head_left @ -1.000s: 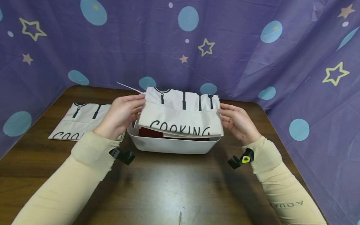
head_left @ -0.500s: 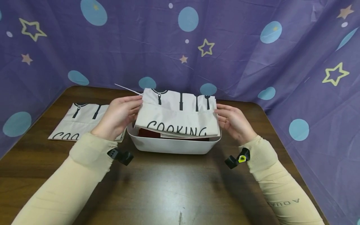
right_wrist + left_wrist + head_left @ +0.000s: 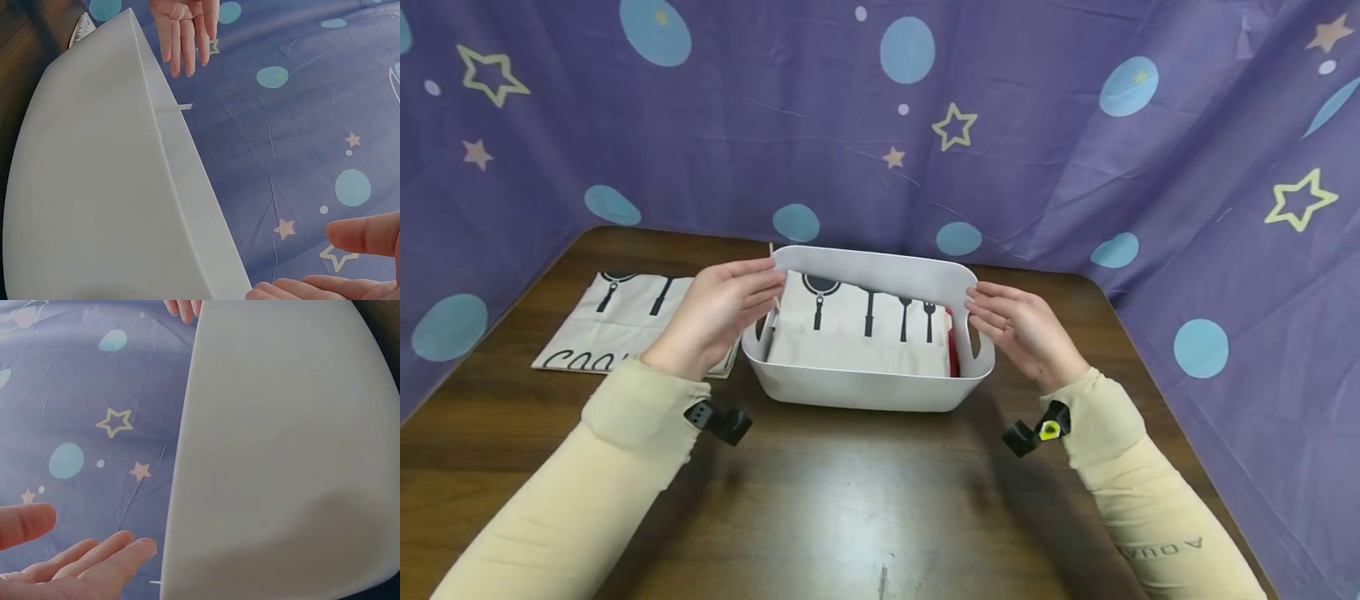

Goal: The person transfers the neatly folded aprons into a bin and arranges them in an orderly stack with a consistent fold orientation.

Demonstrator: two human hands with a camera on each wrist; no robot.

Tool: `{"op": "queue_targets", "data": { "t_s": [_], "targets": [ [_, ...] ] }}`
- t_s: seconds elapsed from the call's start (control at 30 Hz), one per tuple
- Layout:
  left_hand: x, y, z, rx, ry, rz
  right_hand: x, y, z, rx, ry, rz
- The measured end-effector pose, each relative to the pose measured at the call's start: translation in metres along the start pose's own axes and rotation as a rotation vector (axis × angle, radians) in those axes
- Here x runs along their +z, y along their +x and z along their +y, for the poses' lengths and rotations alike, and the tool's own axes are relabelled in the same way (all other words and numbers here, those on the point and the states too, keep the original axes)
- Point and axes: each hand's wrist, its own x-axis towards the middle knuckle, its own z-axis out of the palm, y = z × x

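A folded white cloth (image 3: 861,333), printed with black kitchen utensils, lies inside the white plastic bin (image 3: 865,392). One end of a pale strap (image 3: 176,108) sticks up over the bin's rim. My left hand (image 3: 718,312) hovers by the bin's left end, fingers straight and holding nothing. By the right end, my right hand (image 3: 1024,333) has its fingers extended, with no cloth in it. Both wrist views show the bin's outer wall (image 3: 281,425) up close, with thumb and fingers apart.
A second folded printed cloth (image 3: 617,321) lies on the brown wooden table (image 3: 850,492), left of the bin. Something red (image 3: 953,346) shows beside the cloth in the bin. A purple curtain (image 3: 1022,167) with stars hangs behind the table.
The folded cloth, earlier held by both hands above the bin, has dropped down inside it. Both hands have let go and stay near the bin's ends.
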Motion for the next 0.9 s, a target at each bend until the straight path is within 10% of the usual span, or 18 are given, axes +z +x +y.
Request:
{"op": "queue_targets", "data": {
  "t_s": [0.9],
  "targets": [
    [-0.017, -0.011, 0.002, 0.058, -0.108, -0.042, 0.014, -0.007, 0.001, -0.096, 0.032, -0.020]
  ]
}}
